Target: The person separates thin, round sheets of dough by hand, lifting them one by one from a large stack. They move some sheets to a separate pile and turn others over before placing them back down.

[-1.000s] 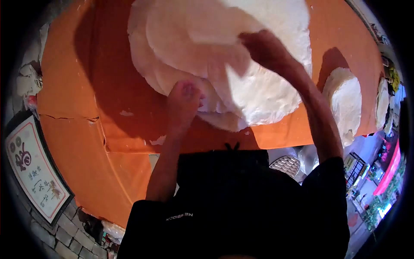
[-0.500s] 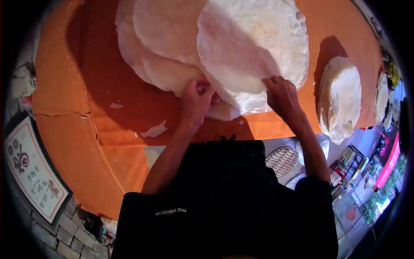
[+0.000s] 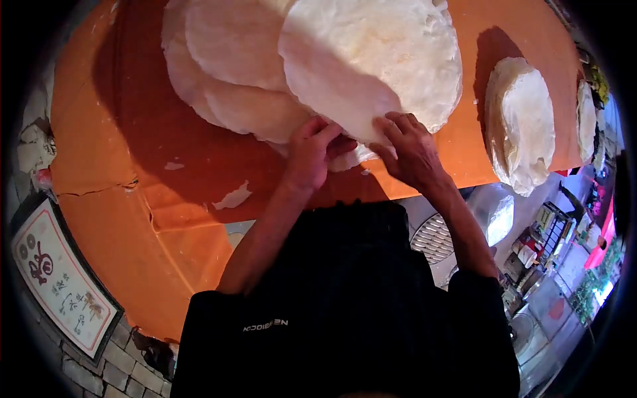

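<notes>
Large, thin, round pale flatbreads lie overlapped at the top of the view. The uppermost flatbread [image 3: 378, 60] is on the right side of the pile, partly in shadow, over other flatbreads [image 3: 242, 50]. My left hand [image 3: 312, 152] is closed at its near edge, thumb and fingers pinching the rim; the fingertips are partly hidden. My right hand [image 3: 411, 151] rests on the same flatbread near that edge, thumb and forefinger apart.
An orange tablecloth [image 3: 152, 192] covers the table, with a torn scrap [image 3: 233, 197] on it. Another flatbread stack [image 3: 521, 126] stands right. A framed sign [image 3: 63, 278] leans on the paving at lower left. A slatted stool [image 3: 432, 239] is below the table edge.
My right hand has slid left along the flatbread's edge toward my left hand, and its thumb has spread from the fingers. The whole scene has shifted slightly left and up.
</notes>
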The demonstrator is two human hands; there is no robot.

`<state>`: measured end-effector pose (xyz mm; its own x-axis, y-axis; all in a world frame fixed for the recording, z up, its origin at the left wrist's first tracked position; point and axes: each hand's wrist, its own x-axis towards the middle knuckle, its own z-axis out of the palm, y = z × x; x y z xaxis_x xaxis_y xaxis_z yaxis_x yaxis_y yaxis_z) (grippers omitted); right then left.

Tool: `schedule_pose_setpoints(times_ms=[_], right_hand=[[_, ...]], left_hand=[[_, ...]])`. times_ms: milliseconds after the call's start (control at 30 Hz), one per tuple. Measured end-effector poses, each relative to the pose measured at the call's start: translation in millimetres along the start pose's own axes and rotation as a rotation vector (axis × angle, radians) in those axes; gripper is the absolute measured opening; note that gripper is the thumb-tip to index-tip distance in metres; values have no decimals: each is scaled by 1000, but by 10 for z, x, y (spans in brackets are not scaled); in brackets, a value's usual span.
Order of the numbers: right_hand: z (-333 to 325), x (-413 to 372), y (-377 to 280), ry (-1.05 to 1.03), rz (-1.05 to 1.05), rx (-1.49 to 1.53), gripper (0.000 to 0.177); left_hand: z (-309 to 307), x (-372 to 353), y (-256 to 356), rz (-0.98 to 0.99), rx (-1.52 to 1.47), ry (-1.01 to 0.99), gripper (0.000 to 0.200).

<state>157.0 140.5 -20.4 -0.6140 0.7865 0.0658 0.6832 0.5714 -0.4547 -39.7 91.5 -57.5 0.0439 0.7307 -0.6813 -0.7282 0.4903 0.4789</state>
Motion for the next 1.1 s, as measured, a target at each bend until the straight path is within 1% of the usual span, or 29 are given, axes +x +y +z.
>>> schedule_pose_setpoints(times_ms=[33, 67, 100, 133, 167, 233, 267, 300, 333, 367, 400, 433, 467, 500, 533, 567, 633, 667, 733, 767, 833, 867, 900, 933, 967, 1000, 1033, 1067, 1100], right_hand=[[3, 52, -78, 3, 0, 1, 27], [13, 111, -163, 89, 4, 34, 26], [10, 124, -206, 176, 13, 63, 24], [65, 121, -150, 180, 16, 59, 24], [194, 150, -29, 107, 30, -32, 20], [298, 244, 204, 4, 56, -168, 9], [202, 300, 360, 68, 41, -149, 5], [-157, 400, 471, 17, 25, -182, 8], [-538, 478, 542, 164, 71, -148, 15], [-1104, 621, 393, 140, 111, -148, 22], [-1476, 749, 239, 245, 83, -240, 20], [-1723, 768, 112, 356, 133, -237, 17], [-1857, 772, 38, 470, 179, -233, 15], [-1851, 785, 18, 474, 174, -235, 15], [-1800, 794, -8, 433, 142, -234, 14], [-1716, 800, -32, 392, 111, -233, 14], [-1491, 786, -75, 295, 45, -219, 14], [-1392, 795, -71, 252, 5, -211, 14], [-1216, 857, 14, 60, 98, -138, 15], [-1150, 932, 101, 64, 90, -140, 15], [-1068, 1151, 396, -134, 363, -278, 16], [-1140, 1224, 671, -101, 166, -173, 18], [-1207, 1273, 1129, -37, 136, 237, 35], [-1481, 1432, 1150, 65, 86, 90, 34], [-1800, 1568, 883, 195, 78, -299, 33], [-2078, 1649, 608, 310, 95, -537, 32], [-2278, 1674, 363, 413, 96, -656, 31], [-2402, 1652, 164, 504, 84, -707, 30], [-2457, 1611, -1, 577, 74, -712, 29]], left_hand=[[27, 4, 5, 30, -40, -46, 23], [52, 22, 13, 31, -36, -49, 23], [82, 44, 17, 73, -36, -98, 24], [107, 71, 19, 118, -39, -145, 25], [97, 128, 13, 120, -37, -148, 25], [6, 252, -24, 50, 29, -192, 27], [-35, 278, -32, 55, 33, -192, 27], [-73, 295, -49, 57, -3, -169, 28], [-91, 299, -78, 50, -40, -150, 30], [-103, 315, -91, 42, -42, -157, 30], [-129, 323, -82, 43, 55, -149, 31], [-145, 328, -62, 48, 155, -139, 32], [-117, 282, -22, 53, 154, -142, 32], [-97, 194, 6, 58, 251, -45, 32], [-67, 113, 46, 60, 346, 54, 32], [-31, 64, 118, 62, 344, 53, 32], [-46, -58, 245, 180, 232, 155, 28], [-143, -25, 305, 188, 228, 165, 28], [-343, 130, 482, 205, 285, 221, 24], [-373, 167, 548, 213, 281, 221, 24], [-403, 229, 634, 328, 104, 257, 19], [-412, 287, 661, 333, 104, 255, 19], [-427, 345, 677, 324, 41, 263, 19], [-438, 385, 688, 315, -22, 272, 18], [-405, 397, 719, 315, -22, 272, 18], [-337, 396, 765, 339, -19, 261, 18], [-284, 397, 801, 363, -18, 250, 18], [-249, 412, 830, 364, -21, 250, 18], [-222, 431, 858, 376, 28, 293, 18]])
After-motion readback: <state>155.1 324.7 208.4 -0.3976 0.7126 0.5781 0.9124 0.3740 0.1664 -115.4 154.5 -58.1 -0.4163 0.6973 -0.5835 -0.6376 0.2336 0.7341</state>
